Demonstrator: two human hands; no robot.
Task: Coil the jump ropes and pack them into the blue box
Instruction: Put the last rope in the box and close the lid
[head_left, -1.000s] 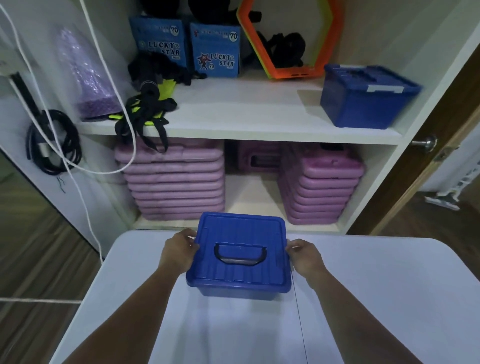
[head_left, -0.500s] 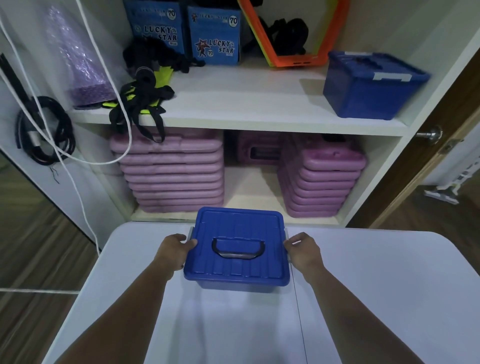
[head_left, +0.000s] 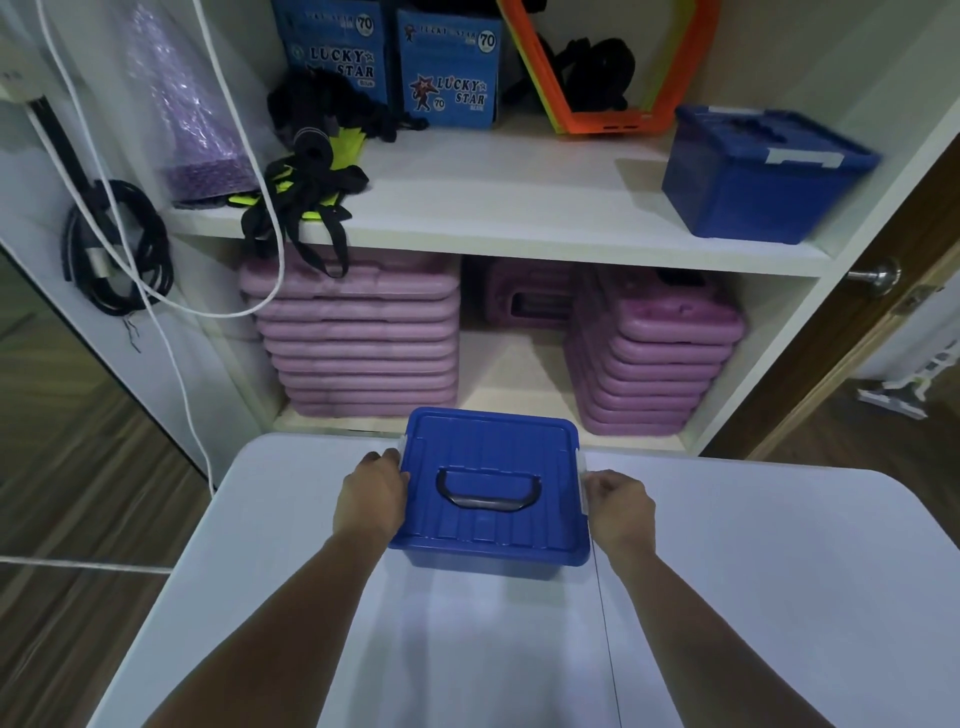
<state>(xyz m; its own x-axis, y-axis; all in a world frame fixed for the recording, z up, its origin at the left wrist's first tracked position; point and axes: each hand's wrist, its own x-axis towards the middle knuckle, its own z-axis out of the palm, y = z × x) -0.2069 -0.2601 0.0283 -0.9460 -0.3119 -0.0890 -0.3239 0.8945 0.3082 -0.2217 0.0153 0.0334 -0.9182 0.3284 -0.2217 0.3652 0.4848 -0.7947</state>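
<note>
A blue box (head_left: 488, 525) with its lid on and a black handle (head_left: 488, 491) stands near the far edge of the white table (head_left: 753, 597). My left hand (head_left: 371, 493) grips its left side at the white clip. On the right side, my right hand (head_left: 618, 506) holds the white clip, fingers curled over it. No jump rope shows on the table. Black ropes or straps (head_left: 306, 202) with yellow-green parts lie on the shelf and hang over its edge. A black coil (head_left: 117, 249) hangs on the cabinet's left wall.
A second blue box (head_left: 763, 176) sits at the shelf's right. Stacks of pink cases (head_left: 358, 338) fill the lower shelf. Blue Lucky Star cartons (head_left: 447, 73), an orange hexagon frame (head_left: 597, 119) and a purple bubble-wrapped cone (head_left: 197, 119) stand above. White cords (head_left: 171, 291) hang at left.
Both hands stay at the sides of the closed box and have slid slightly nearer to me along its sides. My head has tipped, so the shelves sit a little differently in view.
</note>
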